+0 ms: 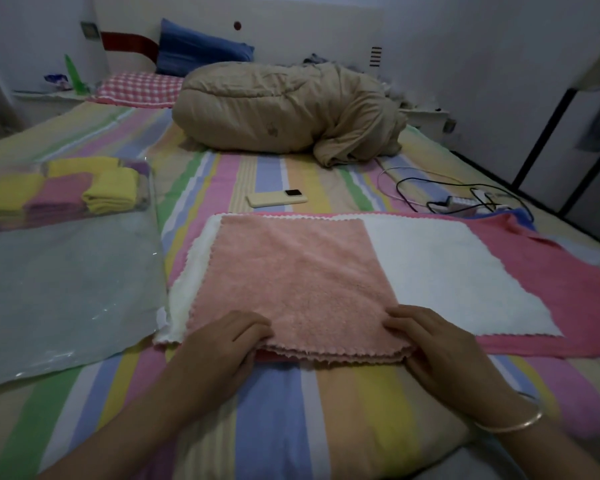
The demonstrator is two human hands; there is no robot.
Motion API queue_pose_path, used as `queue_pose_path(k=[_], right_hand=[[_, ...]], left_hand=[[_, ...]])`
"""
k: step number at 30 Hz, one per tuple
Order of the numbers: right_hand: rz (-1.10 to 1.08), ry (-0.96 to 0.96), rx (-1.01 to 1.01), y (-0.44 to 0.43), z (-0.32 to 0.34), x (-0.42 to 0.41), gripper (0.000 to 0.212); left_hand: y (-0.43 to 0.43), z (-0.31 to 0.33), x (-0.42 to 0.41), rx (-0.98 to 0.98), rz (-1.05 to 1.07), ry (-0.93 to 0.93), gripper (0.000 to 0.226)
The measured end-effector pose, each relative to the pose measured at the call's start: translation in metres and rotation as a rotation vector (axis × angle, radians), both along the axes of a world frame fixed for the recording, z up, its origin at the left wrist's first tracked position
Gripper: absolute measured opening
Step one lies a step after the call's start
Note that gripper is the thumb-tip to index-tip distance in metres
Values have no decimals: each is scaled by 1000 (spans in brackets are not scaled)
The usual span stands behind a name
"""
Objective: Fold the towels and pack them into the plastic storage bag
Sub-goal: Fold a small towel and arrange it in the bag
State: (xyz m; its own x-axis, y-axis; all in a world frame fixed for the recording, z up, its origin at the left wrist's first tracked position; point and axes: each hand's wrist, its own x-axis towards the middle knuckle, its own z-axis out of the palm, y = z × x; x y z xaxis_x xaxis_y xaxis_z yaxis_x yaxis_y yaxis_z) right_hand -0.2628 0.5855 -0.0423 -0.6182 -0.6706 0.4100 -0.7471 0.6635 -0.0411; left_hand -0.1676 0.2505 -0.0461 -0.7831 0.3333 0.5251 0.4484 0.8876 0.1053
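A light pink towel (295,271) lies folded on a white towel (447,265), which rests on a larger pink towel (548,292) spread on the bed. My left hand (219,351) grips the folded towel's near left edge, fingers curled over it. My right hand (444,344) grips its near right corner the same way. At the left lies the clear plastic storage bag (66,299). Several folded yellow and pink towels (66,192) sit inside its far end.
The bed has a striped sheet (291,410). A phone (278,199) lies beyond the towels. Cables and a charger (465,200) sit at the right. A bundled beige quilt (284,112), a checked pillow (139,88) and a blue pillow (198,48) are at the head.
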Motion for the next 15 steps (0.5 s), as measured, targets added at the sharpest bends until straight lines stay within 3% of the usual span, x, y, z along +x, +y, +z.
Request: queue_pose_path(k=[5,8,15], right_hand=[[3,-4,53,-2,-4,0,58],[-39,29,26,-7,-4,5,54],[-122,-44,-336,-7,-5,11,32]], left_hand=[[-10,-5,10,8,106,-10,50],[-20,-2,17,71,180,-3,42],[-50,-2,27,190,232,-48,23]])
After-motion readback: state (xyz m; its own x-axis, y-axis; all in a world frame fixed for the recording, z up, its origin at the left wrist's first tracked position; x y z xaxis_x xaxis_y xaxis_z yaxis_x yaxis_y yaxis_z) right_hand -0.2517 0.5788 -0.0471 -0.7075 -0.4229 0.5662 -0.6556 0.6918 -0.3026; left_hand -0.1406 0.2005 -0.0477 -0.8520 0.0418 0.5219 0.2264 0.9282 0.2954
